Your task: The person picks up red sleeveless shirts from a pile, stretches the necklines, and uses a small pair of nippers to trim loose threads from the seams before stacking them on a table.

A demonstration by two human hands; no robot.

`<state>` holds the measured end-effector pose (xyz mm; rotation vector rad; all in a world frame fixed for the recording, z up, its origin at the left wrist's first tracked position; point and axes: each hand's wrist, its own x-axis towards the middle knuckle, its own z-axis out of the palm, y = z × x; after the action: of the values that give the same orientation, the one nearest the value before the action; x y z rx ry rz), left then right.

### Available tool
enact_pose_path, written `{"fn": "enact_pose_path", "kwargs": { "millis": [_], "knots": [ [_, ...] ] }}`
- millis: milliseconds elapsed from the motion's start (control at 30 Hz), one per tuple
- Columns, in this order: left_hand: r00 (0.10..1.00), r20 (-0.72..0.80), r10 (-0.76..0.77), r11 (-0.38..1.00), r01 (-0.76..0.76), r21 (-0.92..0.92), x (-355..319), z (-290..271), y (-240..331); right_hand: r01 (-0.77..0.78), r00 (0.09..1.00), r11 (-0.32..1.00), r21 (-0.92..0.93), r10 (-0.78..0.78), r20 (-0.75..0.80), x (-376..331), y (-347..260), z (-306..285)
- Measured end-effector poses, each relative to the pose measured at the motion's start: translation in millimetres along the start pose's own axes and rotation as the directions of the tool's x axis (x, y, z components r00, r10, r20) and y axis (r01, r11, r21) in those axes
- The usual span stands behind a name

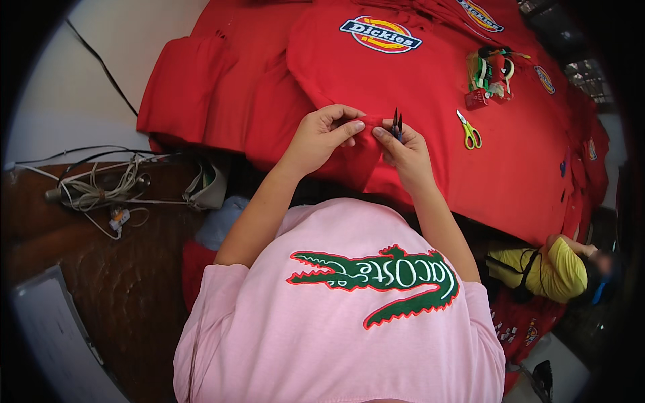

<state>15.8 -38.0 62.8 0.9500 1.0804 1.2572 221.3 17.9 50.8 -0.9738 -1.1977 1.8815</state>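
Red cloth [358,158], part of a garment with a round badge, is stretched between my two hands over the near edge of the pile. My left hand [326,140] is closed, with thumb and forefinger pinching the cloth's edge. Close beside it, my right hand [408,153] pinches the same edge. Dark thread snips [397,126] are also tucked in my right hand, their pointed blades facing away from me. To the right of that hand lie yellow-green handled scissors [469,131], resting on the red cloth.
Red garments with badges [380,35] cover the work surface. A cluster of small items [489,75], with green and red parts, sits at the far right. Tangled cables [97,188] lie at left. A person in a yellow top [541,269] is at the right.
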Motion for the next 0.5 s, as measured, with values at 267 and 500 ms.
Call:
{"fn": "enact_pose_path", "kwargs": {
  "millis": [267,500],
  "knots": [
    [0.994,0.078,-0.079,0.995,0.074,0.069,27.6,5.5,1.2,0.001,0.996,0.997,-0.078,-0.008,-0.094,-2.2,-2.4,-13.8],
    [0.965,0.183,-0.189,0.952,0.135,0.273,0.0,-89.5,9.9,-0.099,0.757,0.738,-0.668,-0.379,-0.531,18.4,93.2,-174.2]
  ]
}}
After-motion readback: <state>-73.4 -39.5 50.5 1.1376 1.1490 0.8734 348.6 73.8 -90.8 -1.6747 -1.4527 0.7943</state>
